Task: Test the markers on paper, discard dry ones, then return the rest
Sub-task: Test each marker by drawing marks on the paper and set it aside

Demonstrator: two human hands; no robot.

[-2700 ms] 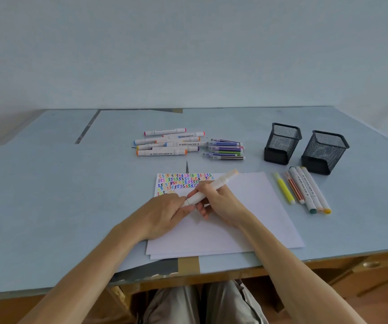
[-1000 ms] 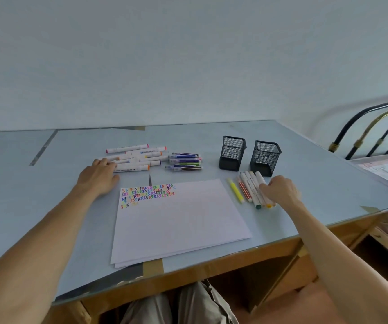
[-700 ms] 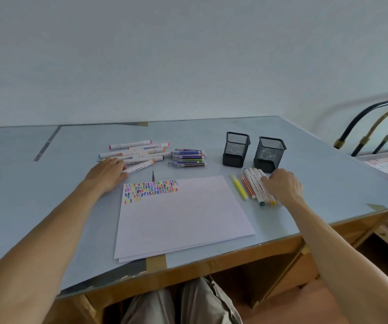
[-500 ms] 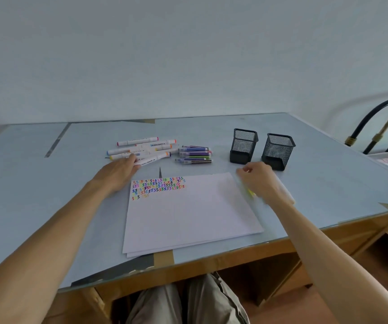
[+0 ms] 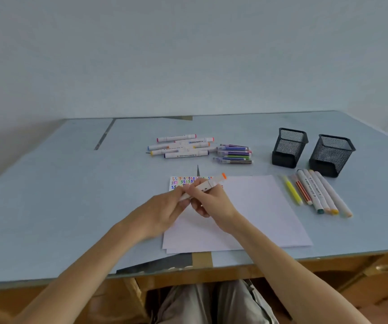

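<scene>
Both hands hold one white marker with an orange end cap over the upper left of the white paper. My left hand grips its near end and my right hand grips its middle. Coloured test squiggles fill the paper's top left corner, partly hidden by the hands. A pile of white markers and thin coloured pens lies behind the paper. Several markers lie in a row right of the paper.
Two black mesh pen holders stand at the back right of the blue table. The table's front edge with a taped strip runs just below the paper. My knees show under it.
My left hand picked an orange-capped marker from the back pile and my right hand left the row at the right; both hands came together over the paper holding that marker.
</scene>
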